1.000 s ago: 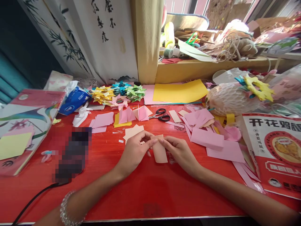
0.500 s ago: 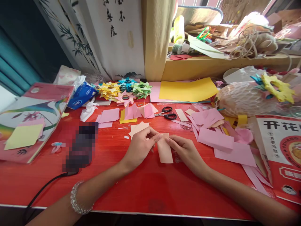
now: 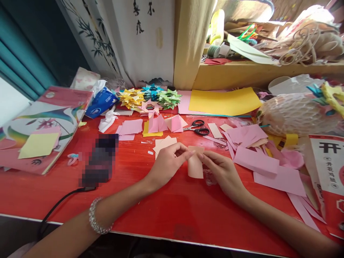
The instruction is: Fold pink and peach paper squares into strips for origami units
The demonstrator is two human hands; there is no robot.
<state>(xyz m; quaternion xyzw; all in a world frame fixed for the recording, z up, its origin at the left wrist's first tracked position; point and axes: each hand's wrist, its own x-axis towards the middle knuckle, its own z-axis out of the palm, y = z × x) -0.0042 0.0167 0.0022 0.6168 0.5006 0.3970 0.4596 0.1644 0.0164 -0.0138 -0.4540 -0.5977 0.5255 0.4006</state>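
A small peach sheet of paper (image 3: 195, 167) is held up between both hands over the red table (image 3: 161, 218). My left hand (image 3: 170, 161) pinches its upper left side between thumb and fingers. On the upper right side, my right hand (image 3: 221, 170) pinches it the same way. The sheet's top part bends over while its lower part hangs down, slightly curved. Just behind my left hand lie more peach paper pieces (image 3: 164, 142), partly covered by that hand. A scrap of clear plastic (image 3: 210, 177) lies beside my right hand.
Black-handled scissors (image 3: 200, 128) lie beyond the hands. Pink paper sheets (image 3: 256, 161) spread to the right. Folded paper stars (image 3: 131, 98) and a yellow sheet (image 3: 224, 101) are at the back. At left are a blurred dark object (image 3: 99, 161) with a cable and a magazine (image 3: 67, 104).
The view has shifted, so most things appear further right. Both hands keep hold of the peach paper, whose top part now leans over more.
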